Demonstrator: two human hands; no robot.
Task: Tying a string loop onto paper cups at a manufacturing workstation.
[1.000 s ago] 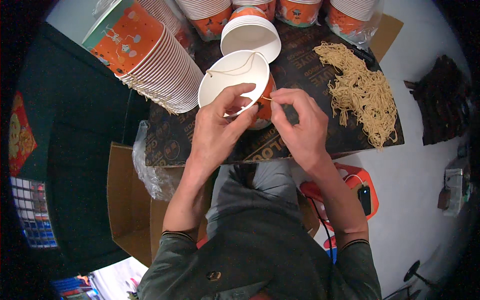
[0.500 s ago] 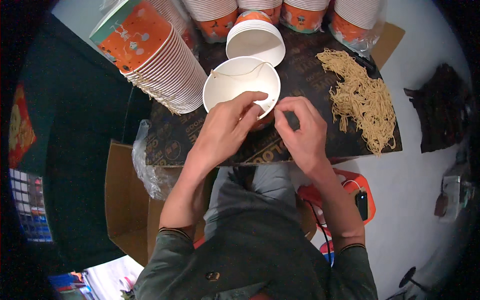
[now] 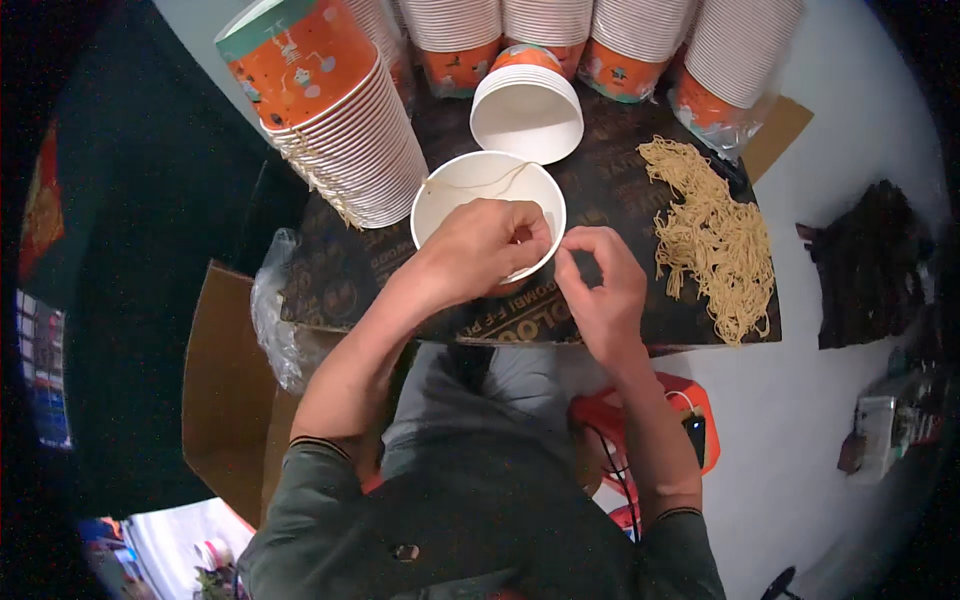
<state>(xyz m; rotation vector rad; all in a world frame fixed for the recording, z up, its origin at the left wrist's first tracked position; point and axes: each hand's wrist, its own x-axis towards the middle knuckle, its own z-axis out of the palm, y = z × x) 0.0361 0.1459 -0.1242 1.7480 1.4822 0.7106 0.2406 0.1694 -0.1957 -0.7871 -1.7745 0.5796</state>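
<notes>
Head cam: one round paper bucket (image 3: 470,174), white inside, one tan cord (image 3: 503,185) slung in it, on the table (image 3: 605,185) near one cord heap (image 3: 712,245). Left hand (image 3: 488,240) curls over its rim, can't tell gripping what; right hand (image 3: 608,285) has thumb and index pinched together beside it.

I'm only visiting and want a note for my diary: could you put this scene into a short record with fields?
Left hand: over the paper tub, curled inside its near right rim
Right hand: pinched just outside that rim; anything held is too small to tell
Inside the tub: string along the far side
Left: tall leaning stack of tubs
Right: tangled pile of string
Surface: dark table
</notes>
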